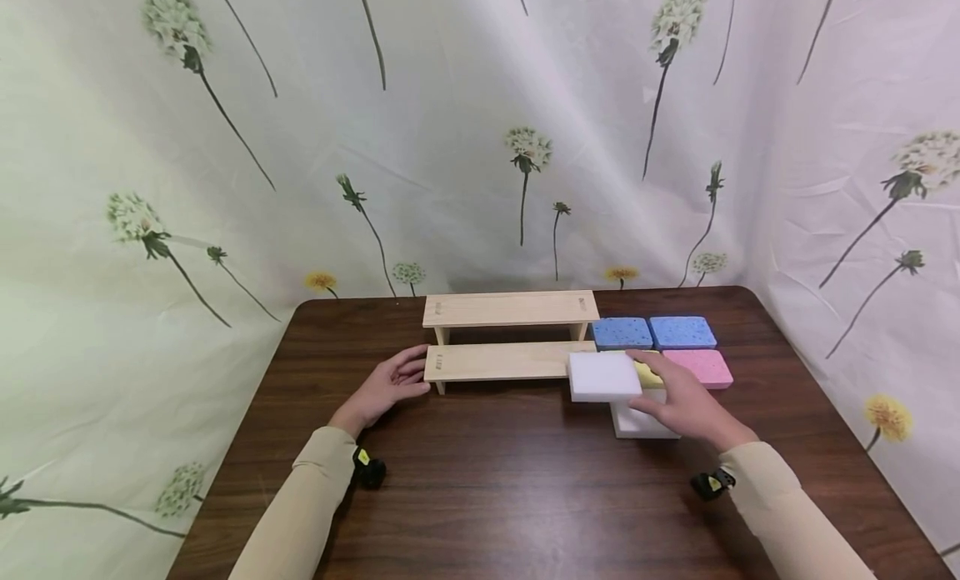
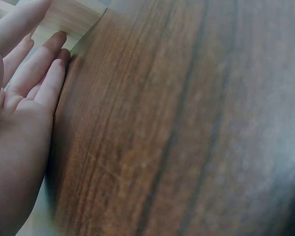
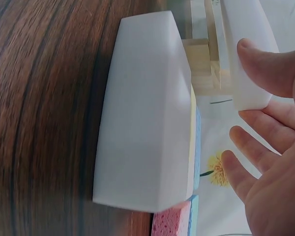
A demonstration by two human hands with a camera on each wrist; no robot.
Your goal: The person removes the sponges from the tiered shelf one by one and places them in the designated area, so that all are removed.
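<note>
My right hand [image 1: 686, 405] pinches a white sponge [image 1: 603, 376] between thumb and fingers, raised over the table by the right end of the lower step of a two-step wooden stand [image 1: 502, 362]. In the right wrist view the thumb presses one face of that white block. Below it lies another white sponge [image 1: 645, 423], which appears large in the right wrist view. My left hand [image 1: 386, 387] is at the stand's left end, fingers loosely extended; its fingertips [image 2: 59, 39] appear to touch the wood.
Behind the lower white sponge are a partly hidden yellow sponge [image 1: 651, 375] and a pink sponge [image 1: 701, 369]. Two blue sponges [image 1: 622, 334] lie farther back, right of the upper step [image 1: 510, 308]. A flower-printed curtain [image 1: 465, 147] hangs behind the dark wooden table [image 1: 480, 480].
</note>
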